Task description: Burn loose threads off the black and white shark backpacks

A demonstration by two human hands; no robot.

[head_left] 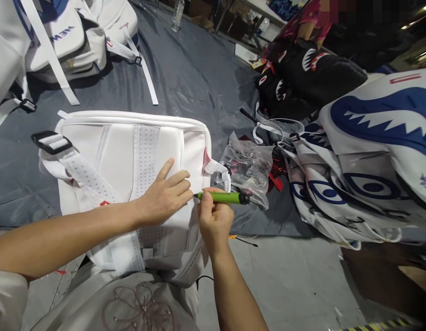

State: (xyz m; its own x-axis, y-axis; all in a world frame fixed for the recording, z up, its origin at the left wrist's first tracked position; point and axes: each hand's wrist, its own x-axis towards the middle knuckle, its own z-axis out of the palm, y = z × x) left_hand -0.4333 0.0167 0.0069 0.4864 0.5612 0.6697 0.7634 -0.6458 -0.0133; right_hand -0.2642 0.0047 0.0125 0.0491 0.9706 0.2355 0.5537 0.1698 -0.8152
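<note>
Nearest the viewer, the left hand (164,195) lies flat, fingers spread wide, pressing the back panel of a white backpack (130,156) that rests partly on the person's lap and partly on a grey tarpaulin (192,78). Just beside those fingertips, the right hand (215,218) has its fingers closed around a green pen-shaped tool (221,197), its tip pointing at the backpack's side seam, close to the left index finger. Whether the tip touches the fabric cannot be told. No mark or change is visible on the panel near the tip, so the work at this seam appears to be in hand rather than finished. A thin black-and-orange tool (244,240) lies on the floor just beyond the right wrist. Beyond the tool tip lies a clear plastic bag (249,165) of small parts. Farther right lie shark-print backpacks (371,151), white and black; farther left, more white backpacks (61,37). A plastic bottle (177,14) stands at the far edge.
</note>
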